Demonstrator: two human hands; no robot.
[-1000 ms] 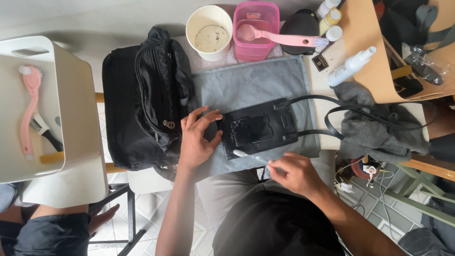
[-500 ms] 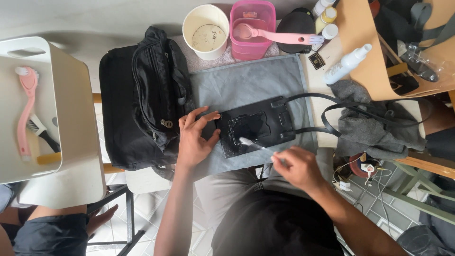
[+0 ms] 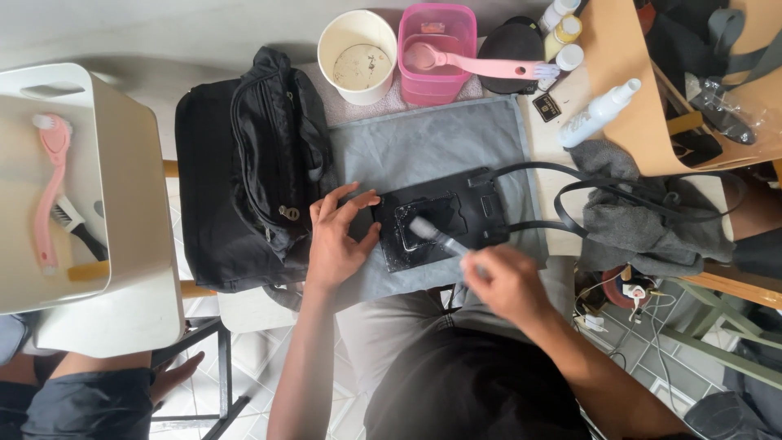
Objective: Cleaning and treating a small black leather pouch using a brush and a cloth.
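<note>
On the grey cloth [image 3: 423, 143], left hand [image 3: 336, 238] flat, steadies pouch [image 3: 436, 222]; right hand [image 3: 507, 281] grips brush [image 3: 436, 235], scrubbing; next, firm strokes.

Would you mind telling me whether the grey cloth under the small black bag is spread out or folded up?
Spread out. The grey cloth lies flat on the table, its edges showing around the small black bag on top.

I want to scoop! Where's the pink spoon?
In the head view, the pink spoon lies across the pink tub at the top, right of the white cup.
</note>
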